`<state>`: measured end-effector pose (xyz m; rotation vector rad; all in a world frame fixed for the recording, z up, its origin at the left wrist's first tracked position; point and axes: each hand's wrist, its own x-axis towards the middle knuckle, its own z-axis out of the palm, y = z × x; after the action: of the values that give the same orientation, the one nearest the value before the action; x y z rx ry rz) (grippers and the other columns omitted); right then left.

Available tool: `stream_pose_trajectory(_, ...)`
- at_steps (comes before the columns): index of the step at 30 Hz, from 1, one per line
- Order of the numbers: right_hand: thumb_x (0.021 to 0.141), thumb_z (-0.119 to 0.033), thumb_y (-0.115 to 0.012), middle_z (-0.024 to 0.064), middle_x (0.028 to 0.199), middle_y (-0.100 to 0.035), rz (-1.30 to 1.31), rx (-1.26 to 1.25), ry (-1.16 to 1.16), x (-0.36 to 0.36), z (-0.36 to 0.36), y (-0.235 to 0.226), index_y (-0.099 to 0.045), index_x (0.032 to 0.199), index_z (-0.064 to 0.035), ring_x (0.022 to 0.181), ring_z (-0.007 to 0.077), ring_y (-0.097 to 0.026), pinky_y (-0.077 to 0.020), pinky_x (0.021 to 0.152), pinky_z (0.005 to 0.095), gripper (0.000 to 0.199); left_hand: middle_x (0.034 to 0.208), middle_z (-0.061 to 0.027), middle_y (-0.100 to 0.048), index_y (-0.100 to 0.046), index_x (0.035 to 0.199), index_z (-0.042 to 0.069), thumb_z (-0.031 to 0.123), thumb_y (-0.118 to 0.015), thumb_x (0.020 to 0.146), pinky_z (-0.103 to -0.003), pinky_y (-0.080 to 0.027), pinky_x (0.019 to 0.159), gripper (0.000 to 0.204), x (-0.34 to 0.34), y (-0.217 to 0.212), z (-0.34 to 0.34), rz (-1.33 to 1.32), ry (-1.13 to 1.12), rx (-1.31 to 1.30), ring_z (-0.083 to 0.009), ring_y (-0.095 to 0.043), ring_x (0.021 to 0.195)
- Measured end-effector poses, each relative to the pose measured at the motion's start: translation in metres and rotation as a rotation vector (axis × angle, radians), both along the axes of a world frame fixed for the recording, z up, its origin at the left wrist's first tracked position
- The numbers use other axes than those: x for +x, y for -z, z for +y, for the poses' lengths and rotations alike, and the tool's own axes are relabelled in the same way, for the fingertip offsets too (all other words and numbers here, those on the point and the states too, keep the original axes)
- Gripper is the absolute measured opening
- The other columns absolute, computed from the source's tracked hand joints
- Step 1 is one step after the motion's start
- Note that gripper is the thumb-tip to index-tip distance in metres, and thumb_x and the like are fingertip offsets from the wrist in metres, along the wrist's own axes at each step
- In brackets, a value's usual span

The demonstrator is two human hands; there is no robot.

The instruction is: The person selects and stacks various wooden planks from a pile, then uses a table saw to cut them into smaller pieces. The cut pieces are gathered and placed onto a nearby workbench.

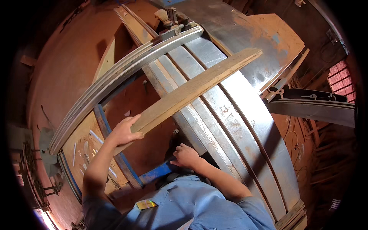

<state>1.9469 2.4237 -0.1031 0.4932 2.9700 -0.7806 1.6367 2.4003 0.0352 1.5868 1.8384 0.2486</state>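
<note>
Wooden board [191,90]: long, narrow plank of pale wood, lying at a slant across the metal saw table [245,126]; its near end juts out over the table's left edge, its far end points up and right.
Left hand [124,132]: fingers curled around the board's near end, thumb underneath, gripping it. Held at the very end, likely so the plank can be steered while most of it rests on the table.
Right hand [186,155]: low down, just under the table's near edge, fingers bent around something dark there; what it holds is hidden, so I cannot tell whether it grips or only rests. It touches no wood.
Saw table: broad, worn steel surface with long grooves running along its length, patched with rust; it carries the board's weight.
Guide rail [126,71]: long steel fence running diagonally across the table's left side, with a clamp block [172,27] at its far end; the board lies just beside it, apart from it.
Blue frame [115,149]: painted metal bars under the rail, beside the left forearm.
Plywood sheet [280,38]: leaning beyond the table's far side, dusty and orange.
Shirt [180,203]: blue work shirt of the person, at the bottom edge.
Floor [65,65]: reddish, covered in sawdust, on the left.
</note>
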Motion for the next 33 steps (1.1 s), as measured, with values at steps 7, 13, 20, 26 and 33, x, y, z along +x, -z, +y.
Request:
stream_pose_trajectory(7, 0.088, -0.054, -0.061, 0.0159, 0.095, -0.063, -0.026, -0.127, -0.012, -0.003, 0.005, 0.007, -0.071, 0.086, -0.0024, 0.100, 0.0332, -0.058, -0.0488, 0.091, 0.0417, 0.053, 0.133, -0.0209, -0.051, -0.045, 0.146, 0.004, 0.036, -0.086, 0.064, -0.045, -0.040, 0.103, 0.097, 0.018, 0.012, 0.025, 0.412, 0.029, 0.272, -0.0395, -0.049, 0.120)
stream_pose_trajectory(13, 0.090, -0.054, -0.061, 0.0176, 0.094, -0.062, -0.035, -0.171, -0.044, -0.004, 0.008, 0.002, -0.070, 0.087, -0.0020, 0.097, 0.0354, -0.059, -0.0490, 0.090, 0.0434, 0.052, 0.136, -0.0207, -0.048, -0.045, 0.147, 0.008, 0.038, -0.087, 0.064, -0.047, -0.039, 0.103, 0.097, 0.017, 0.033, 0.052, 0.458, 0.006, 0.366, -0.0385, -0.046, 0.123)
stream_pose_trajectory(20, 0.093, -0.054, -0.056, 0.0190, 0.097, -0.063, -0.088, -0.231, -0.043, -0.006, 0.009, 0.001, -0.070, 0.091, -0.0018, 0.104, 0.0351, -0.058, -0.0473, 0.097, 0.0426, 0.054, 0.135, -0.0199, -0.048, -0.049, 0.143, 0.008, 0.039, -0.086, 0.066, -0.047, -0.039, 0.104, 0.090, 0.026, 0.029, 0.102, 0.432, -0.044, 0.413, -0.0370, -0.046, 0.125)
stream_pose_trajectory(26, 0.095, -0.053, -0.055, 0.0202, 0.102, -0.063, -0.122, -0.261, -0.055, -0.005, 0.012, -0.005, -0.070, 0.097, -0.0017, 0.108, 0.0362, -0.057, -0.0466, 0.098, 0.0433, 0.053, 0.129, -0.0200, -0.051, -0.051, 0.139, 0.007, 0.040, -0.083, 0.069, -0.049, -0.038, 0.104, 0.084, 0.037, 0.036, 0.174, 0.408, -0.003, 0.459, -0.0384, -0.046, 0.123)
stream_pose_trajectory(33, 0.093, -0.050, -0.059, 0.0197, 0.104, -0.060, -0.161, -0.350, 0.030, -0.009, 0.014, -0.020, -0.069, 0.100, -0.0025, 0.107, 0.0367, -0.057, -0.0465, 0.096, 0.0453, 0.049, 0.132, -0.0208, -0.050, -0.049, 0.139, 0.007, 0.037, -0.081, 0.073, -0.053, -0.037, 0.107, 0.079, 0.056, 0.050, 0.253, 0.358, -0.034, 0.432, -0.0399, -0.043, 0.128)
